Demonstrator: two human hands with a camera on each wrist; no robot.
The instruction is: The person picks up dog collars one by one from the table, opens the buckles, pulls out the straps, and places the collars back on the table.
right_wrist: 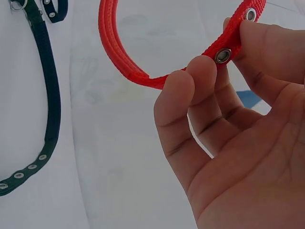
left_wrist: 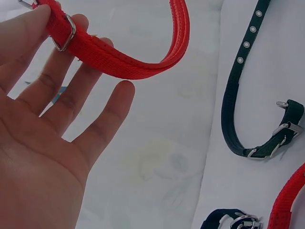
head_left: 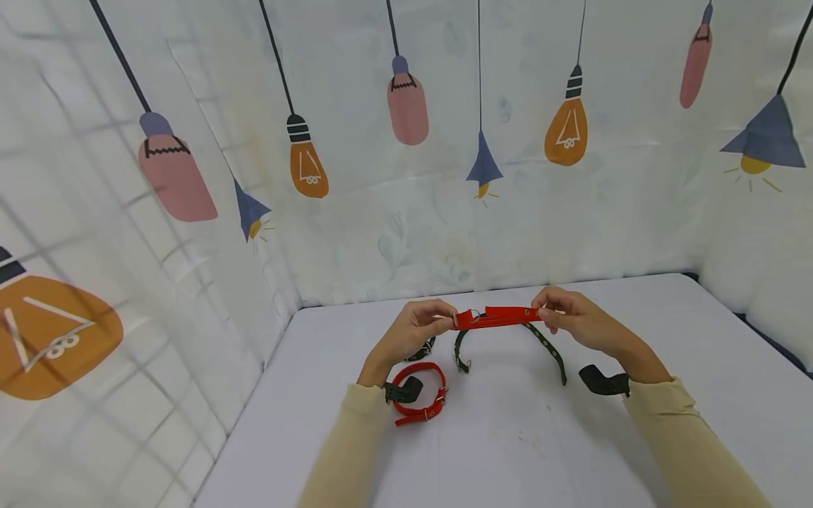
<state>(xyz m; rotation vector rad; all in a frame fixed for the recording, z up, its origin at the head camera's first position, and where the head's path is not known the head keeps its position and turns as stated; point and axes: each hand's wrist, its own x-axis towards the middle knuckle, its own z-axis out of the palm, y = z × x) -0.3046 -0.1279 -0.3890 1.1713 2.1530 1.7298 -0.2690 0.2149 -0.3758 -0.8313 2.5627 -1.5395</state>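
Observation:
A red collar (head_left: 498, 321) with metal eyelets and a buckle is held up above the table between both hands. At its buckle end, my left hand (head_left: 416, 328) pinches the strap between thumb and fingers. The eyelet end is pinched by my right hand (head_left: 578, 321). In the left wrist view the red strap (left_wrist: 133, 71) bends in a curve away from the left hand (left_wrist: 62, 129). Eyelets show beside the fingers of the right hand (right_wrist: 238, 129) on the red strap (right_wrist: 112, 43). Below lies a dark green collar (head_left: 550, 347), unfastened, partly hidden behind the red one.
Another red collar (head_left: 438, 391), closed in a loop, lies on the white table (head_left: 495, 451) near the left wrist. A second dark green collar (head_left: 422, 351) sits behind it, partly covered by the left hand. Fabric printed with lamps (head_left: 485, 166) hangs behind the table.

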